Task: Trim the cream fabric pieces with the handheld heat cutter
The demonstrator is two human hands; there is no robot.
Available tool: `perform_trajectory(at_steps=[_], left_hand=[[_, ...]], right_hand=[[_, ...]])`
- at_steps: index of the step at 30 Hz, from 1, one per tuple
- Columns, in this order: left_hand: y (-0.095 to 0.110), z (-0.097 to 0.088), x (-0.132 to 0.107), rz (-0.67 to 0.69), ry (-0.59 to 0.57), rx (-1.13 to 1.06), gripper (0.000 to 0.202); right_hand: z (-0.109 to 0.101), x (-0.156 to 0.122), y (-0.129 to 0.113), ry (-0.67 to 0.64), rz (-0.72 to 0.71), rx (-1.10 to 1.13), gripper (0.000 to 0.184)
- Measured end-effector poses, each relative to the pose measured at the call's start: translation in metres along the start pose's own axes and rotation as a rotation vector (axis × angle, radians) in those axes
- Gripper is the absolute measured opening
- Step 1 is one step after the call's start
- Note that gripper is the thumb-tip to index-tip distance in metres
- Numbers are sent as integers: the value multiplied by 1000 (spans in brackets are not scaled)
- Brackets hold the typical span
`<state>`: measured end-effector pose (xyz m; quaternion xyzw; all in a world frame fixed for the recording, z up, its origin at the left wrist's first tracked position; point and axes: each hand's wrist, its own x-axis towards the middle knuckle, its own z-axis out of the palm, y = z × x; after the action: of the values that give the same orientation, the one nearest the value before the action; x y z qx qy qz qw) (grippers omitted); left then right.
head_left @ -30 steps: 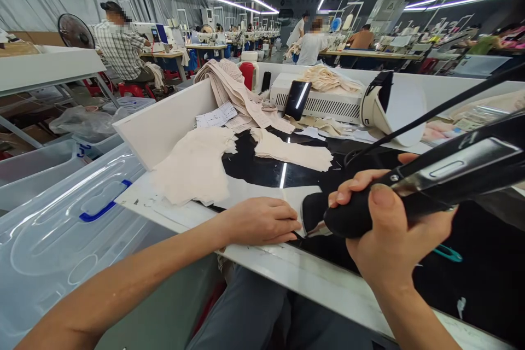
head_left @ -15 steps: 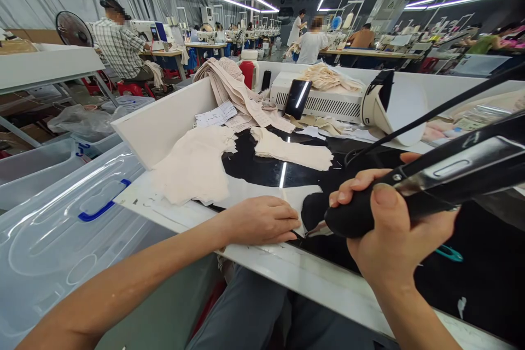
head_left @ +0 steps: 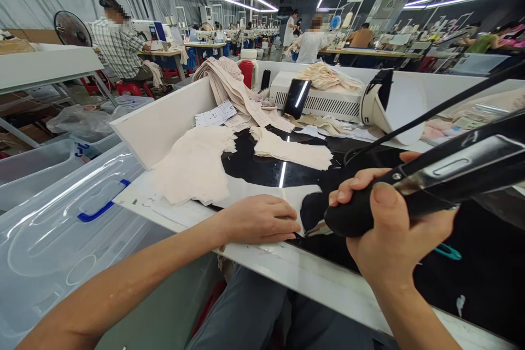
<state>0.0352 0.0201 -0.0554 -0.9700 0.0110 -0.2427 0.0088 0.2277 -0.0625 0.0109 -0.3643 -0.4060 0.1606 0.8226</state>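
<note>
My left hand (head_left: pixel 264 220) lies flat near the table's front edge, its fingers stretched out over a white fabric piece (head_left: pixel 241 191). In my right hand (head_left: pixel 400 224) is a thick black corded hand tool (head_left: pixel 443 169) with a silver panel along its side. Its narrow metal tip (head_left: pixel 318 228) points left, close to the fabric's lower right corner and just beyond my left fingertips. Whether the tip touches the cloth I cannot tell. A heap of cream fabric pieces (head_left: pixel 192 167) lies left of the black board (head_left: pixel 348 153), and a smaller cream stack (head_left: pixel 293 149) rests on it.
Behind are a phone (head_left: pixel 297 97), a vented white box (head_left: pixel 320 95) and draped pale fabric (head_left: pixel 229 87). A turquoise clip-like item (head_left: pixel 448 251) lies at the right. A lidded plastic bin (head_left: pixel 61 235) stands at the left. Other people sit at sewing machines farther off.
Almost nothing differs. Both hands, the tool and the white fabric keep their places, with only a tiny shift of the view.
</note>
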Motion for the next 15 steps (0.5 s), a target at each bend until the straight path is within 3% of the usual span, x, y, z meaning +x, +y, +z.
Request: perform_trajectory(at_steps=[5,11,15], left_hand=[[0,-2,0,6,9,-5,29],[0,-1,0,13,57,-26,28],[0,2,-1,-13,31,-42,22]], right_hand=[[1,1,-1,9,12,2,50],[2,1,-1,9,9,9,50],[2,2,0,0,22,26,47]])
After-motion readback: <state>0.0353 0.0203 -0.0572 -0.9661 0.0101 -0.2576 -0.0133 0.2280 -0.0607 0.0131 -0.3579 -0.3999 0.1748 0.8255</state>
